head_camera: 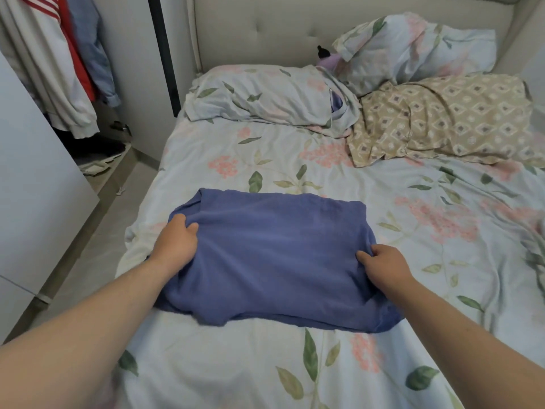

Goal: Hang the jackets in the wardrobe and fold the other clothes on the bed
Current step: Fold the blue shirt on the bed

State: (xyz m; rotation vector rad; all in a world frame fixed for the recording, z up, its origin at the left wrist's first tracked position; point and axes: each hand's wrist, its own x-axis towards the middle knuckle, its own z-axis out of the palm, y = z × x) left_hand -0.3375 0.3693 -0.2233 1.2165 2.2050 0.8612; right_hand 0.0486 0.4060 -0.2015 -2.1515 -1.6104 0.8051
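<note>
Since the blue garment (271, 255) is already down to a rough rectangle, it lies flat in the middle of the bed (206, 160), its long side running across in front of me, with a looser layer sticking out along the near edge. Whether it is a shirt or something else I cannot tell from this shape. My left hand (177, 243) sits on its left end, fingers curled into the cloth near the far corner. My right hand (383, 267) pinches a ridge of fabric near the right end, closer to me. I hold both ends at once, I think, so the layers do not slide apart when I bring one end over the other; gripping one side alone would likely drag the whole bundle across the bed. I judge I am midway through folding this piece, with one more fold and a smoothing left.

Here the bedding lies fairly flat, which suits folding better than the heaped end higher up. Toward the headboard (265, 28) lie a flat flowered pillow (265, 95), a propped flowered pillow (413, 48) and a beige patterned pillow (442, 119), all well apart from the garment. A small purple thing (328, 59) peeks out between them; I cannot make it out. On the left, past the bed's edge, the wardrobe (132, 69) stands open with hanging clothes (53, 69) inside.
</note>
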